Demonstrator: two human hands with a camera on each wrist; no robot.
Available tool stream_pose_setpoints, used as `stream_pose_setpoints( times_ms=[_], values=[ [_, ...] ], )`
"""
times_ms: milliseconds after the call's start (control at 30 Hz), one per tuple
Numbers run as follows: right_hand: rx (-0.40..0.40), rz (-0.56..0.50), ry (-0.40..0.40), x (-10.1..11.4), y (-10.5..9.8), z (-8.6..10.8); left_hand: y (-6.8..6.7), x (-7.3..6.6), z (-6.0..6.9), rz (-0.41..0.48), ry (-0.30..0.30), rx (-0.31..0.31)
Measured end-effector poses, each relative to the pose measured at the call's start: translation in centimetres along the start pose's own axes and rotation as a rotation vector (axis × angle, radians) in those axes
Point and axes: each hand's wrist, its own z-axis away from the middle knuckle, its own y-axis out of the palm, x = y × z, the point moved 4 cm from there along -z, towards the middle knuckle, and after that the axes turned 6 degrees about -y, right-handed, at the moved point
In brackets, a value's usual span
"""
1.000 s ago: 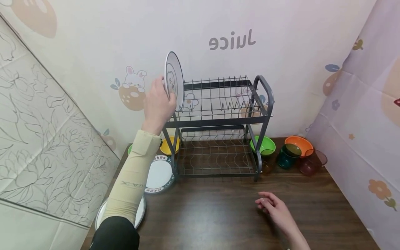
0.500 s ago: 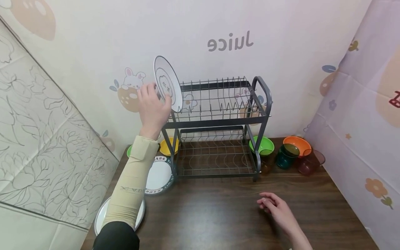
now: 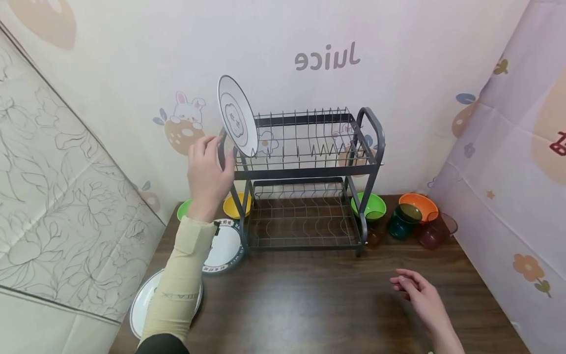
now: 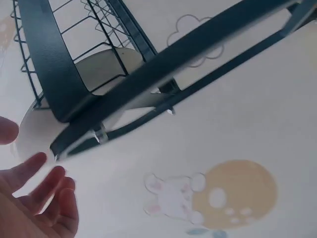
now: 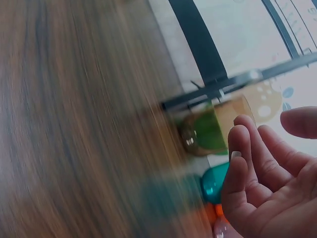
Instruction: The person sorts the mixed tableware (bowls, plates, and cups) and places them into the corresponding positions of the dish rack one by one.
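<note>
Brown table (image 3: 305, 300) lies under your right hand (image 3: 421, 297), loosely curled and empty; farther left, your empty left hand (image 3: 207, 173), fingers relaxed, is just beside 1 white plate (image 3: 239, 118), tilted on the upper left of the dark rack (image 3: 305, 173).

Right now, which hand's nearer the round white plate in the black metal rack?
Left: the left hand is just lower left of the plate; the right hand, far lower right.
</note>
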Motion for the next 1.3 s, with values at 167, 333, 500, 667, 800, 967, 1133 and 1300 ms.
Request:
stream_pose_setpoints(
  times_ms=[167,333,500,667,800,967,1133,1300],
  values=[
    [-0.035,0.021,-0.043,-0.7,-0.8,0.4,-1.9,2.5,3.4,0.073,-0.036,-0.085],
    [-0.051,0.02,-0.07,-1.0,-1.0,0.5,-2.4,6.2,7.2,0.059,-0.179,-0.034],
    [-0.053,0.026,-0.066,-1.0,-1.0,0.4,-2.2,10.0,10.8,-0.03,-0.343,0.074],
    [-0.023,0.02,-0.008,-1.3,-0.3,0.1,-2.8,13.5,14.3,-0.125,-0.486,0.171],
    [-0.003,0.028,-0.03,-1.3,1.3,0.0,-3.9,16.0,16.9,-0.188,-0.599,0.213],
    [0.029,0.023,-0.057,-1.1,3.9,0.0,-4.9,18.6,19.7,-0.238,-0.709,0.224],
    [0.058,0.035,-0.094,-0.8,6.0,-0.1,-5.7,20.5,21.6,-0.281,-0.8,0.24],
    [0.072,0.057,-0.097,-0.8,6.7,0.0,-6.1,22.2,23.4,-0.385,-0.824,0.332]
  ],
)
